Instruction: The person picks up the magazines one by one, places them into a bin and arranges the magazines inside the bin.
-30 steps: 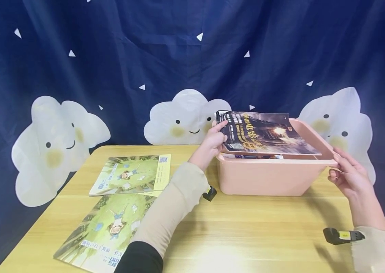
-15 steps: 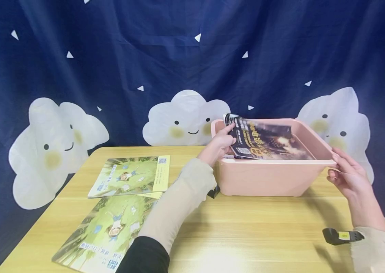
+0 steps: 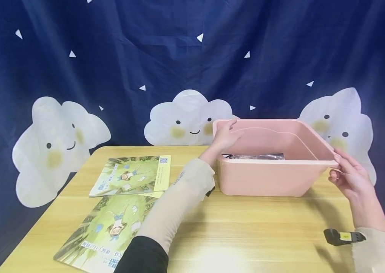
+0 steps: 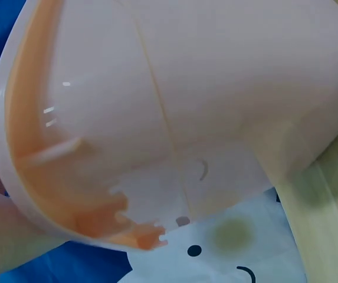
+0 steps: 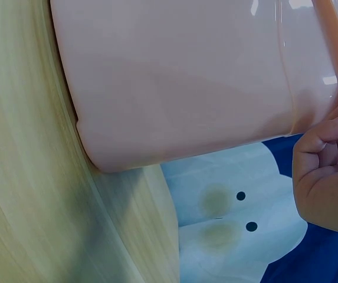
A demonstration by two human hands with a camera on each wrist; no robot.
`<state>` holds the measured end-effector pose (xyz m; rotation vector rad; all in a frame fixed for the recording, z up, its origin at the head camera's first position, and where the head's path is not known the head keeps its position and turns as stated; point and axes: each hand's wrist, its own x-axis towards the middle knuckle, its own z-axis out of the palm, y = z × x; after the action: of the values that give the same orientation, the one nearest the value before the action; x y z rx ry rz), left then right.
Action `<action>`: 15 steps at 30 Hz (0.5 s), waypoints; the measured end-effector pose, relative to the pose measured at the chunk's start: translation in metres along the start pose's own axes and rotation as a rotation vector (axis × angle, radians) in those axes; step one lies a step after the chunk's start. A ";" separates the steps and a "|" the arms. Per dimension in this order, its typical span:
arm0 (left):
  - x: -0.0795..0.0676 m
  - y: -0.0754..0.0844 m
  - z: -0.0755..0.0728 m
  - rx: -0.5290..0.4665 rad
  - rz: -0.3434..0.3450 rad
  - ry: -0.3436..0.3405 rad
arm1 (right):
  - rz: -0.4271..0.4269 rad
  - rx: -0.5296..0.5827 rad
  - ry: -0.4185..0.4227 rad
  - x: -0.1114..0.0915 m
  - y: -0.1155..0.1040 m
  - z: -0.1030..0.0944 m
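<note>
A pink plastic storage bin (image 3: 271, 178) stands on the table, seen from outside in both wrist views. My left hand (image 3: 225, 135) is at its left rim, fingers loosely extended over the opening with nothing held. In the left wrist view part of this left hand (image 4: 9, 236) shows beside the rim. My right hand (image 3: 351, 170) pinches the bin's right rim between thumb and fingers, and the right wrist view shows that hand (image 5: 328, 171) with curled fingers below the rim. Inside the bin, the top edge of a magazine (image 3: 253, 156) shows; the rest is hidden by the front wall.
Two magazines with green illustrated covers lie on the left of the wooden table (image 3: 247, 235): a back one (image 3: 131, 174) and a front one (image 3: 110, 227), partly covered by the left sleeve. A dark blue curtain (image 3: 165, 49) with cloud faces hangs behind.
My left hand lowered the dark-covered magazine into the bin and let go of it; the magazine has dropped mostly out of sight. My right hand has stayed on the right rim.
</note>
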<state>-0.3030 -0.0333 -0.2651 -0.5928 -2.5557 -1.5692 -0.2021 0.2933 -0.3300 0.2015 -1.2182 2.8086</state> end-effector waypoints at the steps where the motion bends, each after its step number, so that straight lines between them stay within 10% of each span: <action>1: 0.000 -0.001 -0.001 -0.009 0.006 0.032 | 0.001 0.001 0.003 0.000 0.000 0.000; 15: -0.008 -0.014 -0.022 -0.063 0.023 0.295 | 0.008 0.005 0.009 -0.001 0.002 0.000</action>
<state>-0.3033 -0.0604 -0.2687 -0.3621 -2.2844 -1.5991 -0.2015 0.2924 -0.3315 0.1844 -1.2125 2.8167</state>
